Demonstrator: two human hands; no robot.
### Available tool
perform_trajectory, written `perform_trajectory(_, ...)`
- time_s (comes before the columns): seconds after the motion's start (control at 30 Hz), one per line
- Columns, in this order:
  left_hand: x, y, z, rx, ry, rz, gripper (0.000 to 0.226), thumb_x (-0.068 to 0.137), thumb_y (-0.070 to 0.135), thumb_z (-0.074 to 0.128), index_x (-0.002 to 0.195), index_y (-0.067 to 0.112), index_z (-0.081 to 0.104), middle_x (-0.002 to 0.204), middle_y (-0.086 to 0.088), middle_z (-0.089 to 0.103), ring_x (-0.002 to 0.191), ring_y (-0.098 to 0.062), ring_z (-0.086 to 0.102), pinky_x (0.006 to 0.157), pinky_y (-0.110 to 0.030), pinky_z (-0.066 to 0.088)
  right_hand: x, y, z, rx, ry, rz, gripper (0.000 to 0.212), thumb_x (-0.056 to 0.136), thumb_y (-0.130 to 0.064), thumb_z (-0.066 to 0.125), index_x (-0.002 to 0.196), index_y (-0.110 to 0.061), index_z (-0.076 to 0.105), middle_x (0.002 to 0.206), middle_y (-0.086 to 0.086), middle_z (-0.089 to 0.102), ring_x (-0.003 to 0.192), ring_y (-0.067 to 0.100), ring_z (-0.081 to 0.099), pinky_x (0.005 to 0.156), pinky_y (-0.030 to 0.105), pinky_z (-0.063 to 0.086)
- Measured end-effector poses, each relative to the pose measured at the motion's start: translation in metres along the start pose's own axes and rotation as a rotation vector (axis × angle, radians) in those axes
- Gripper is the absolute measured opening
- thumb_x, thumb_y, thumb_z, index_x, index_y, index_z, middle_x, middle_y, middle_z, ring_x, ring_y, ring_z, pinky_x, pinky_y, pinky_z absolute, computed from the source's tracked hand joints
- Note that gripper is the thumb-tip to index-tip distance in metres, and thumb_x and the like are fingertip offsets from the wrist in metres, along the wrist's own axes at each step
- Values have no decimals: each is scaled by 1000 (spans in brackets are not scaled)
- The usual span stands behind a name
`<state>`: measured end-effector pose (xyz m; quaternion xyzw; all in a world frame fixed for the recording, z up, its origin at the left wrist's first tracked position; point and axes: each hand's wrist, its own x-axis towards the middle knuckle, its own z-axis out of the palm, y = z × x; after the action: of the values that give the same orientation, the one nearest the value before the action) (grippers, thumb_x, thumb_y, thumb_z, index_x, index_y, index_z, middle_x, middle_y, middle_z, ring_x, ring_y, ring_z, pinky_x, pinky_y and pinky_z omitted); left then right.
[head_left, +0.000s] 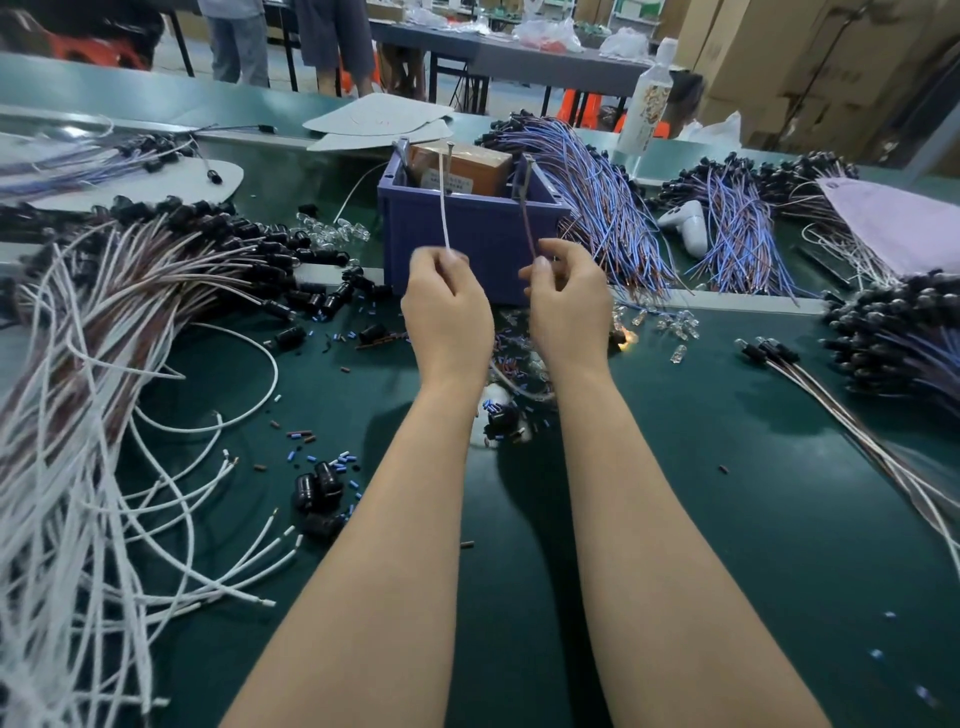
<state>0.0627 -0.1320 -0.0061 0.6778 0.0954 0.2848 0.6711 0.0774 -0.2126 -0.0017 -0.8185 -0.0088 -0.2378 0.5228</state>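
The left hand (447, 306) is up in the air above the green counter (727, 493); its fingers are curled and pinch the bottom of a thin white wire (443, 202); the wire stands almost straight up, with a small metal tip at the top. The right hand (569, 301) is just beside it, not touching it; its thumb and fingers pinch a thin brown wire (525, 213), which also stands up. Both wires show in front of a blue box (467, 234); a brown packet (462, 166) sits inside the box. On the left lies a big heap of white wires (78, 467); on the right of the box lies a bunch of blue and brown wires (597, 208). Small black caps (317, 488) and tiny clear bulbs (675, 327) are scattered on the counter; a white bottle (647, 104) stands far back.
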Motion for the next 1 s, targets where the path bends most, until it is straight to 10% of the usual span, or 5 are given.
perform_trajectory(0.27, -10, 86, -8, -276, -104, 205, 24, 102, 11, 34, 83, 17, 45, 58, 1, 53, 43, -6, 51, 46, -18, 40, -18, 9, -51, -192, -183, 185, 69, 98, -56, 24, 85, -1, 65, 78, 7, 67, 79, 23, 61, 72, 33, 45)
perform_trajectory(0.53, -57, 120, 19, 169, -1085, 341, 21, 99, 25, 48, 96, 17, 67, 91, -3, 71, 89, -22, 68, 73, -29, 54, -31, 34, -90, -591, -274, 452, 29, 87, -10, 56, 116, -12, 59, 121, 10, 60, 116, 26, 52, 90, 27, 41)
perform_trajectory(0.7, -42, 73, 37, 635, -610, 144, 29, 99, 24, 39, 105, 6, 62, 112, -17, 64, 106, -34, 57, 87, -35, 46, -39, 43, -100, -285, 16, 368, 25, 89, -7, 53, 113, -10, 62, 109, 7, 66, 105, 22, 59, 88, 24, 42)
perform_trajectory(0.8, -46, 55, 49, 717, -744, -87, 38, 101, 16, 33, 124, -9, 50, 126, -28, 54, 117, -39, 52, 92, -41, 43, -39, 36, -101, -36, 140, 193, 15, 88, -3, 57, 99, -13, 60, 92, 4, 65, 90, 23, 64, 86, 30, 49)
perform_trajectory(1.0, -67, 51, 84, 53, -716, -373, 33, 103, 20, 35, 94, 5, 63, 98, -14, 65, 92, -28, 61, 91, -41, 50, -34, 32, -112, 474, 145, 310, 6, 92, -4, 55, 88, -6, 59, 78, 9, 68, 68, 19, 65, 65, 33, 56)
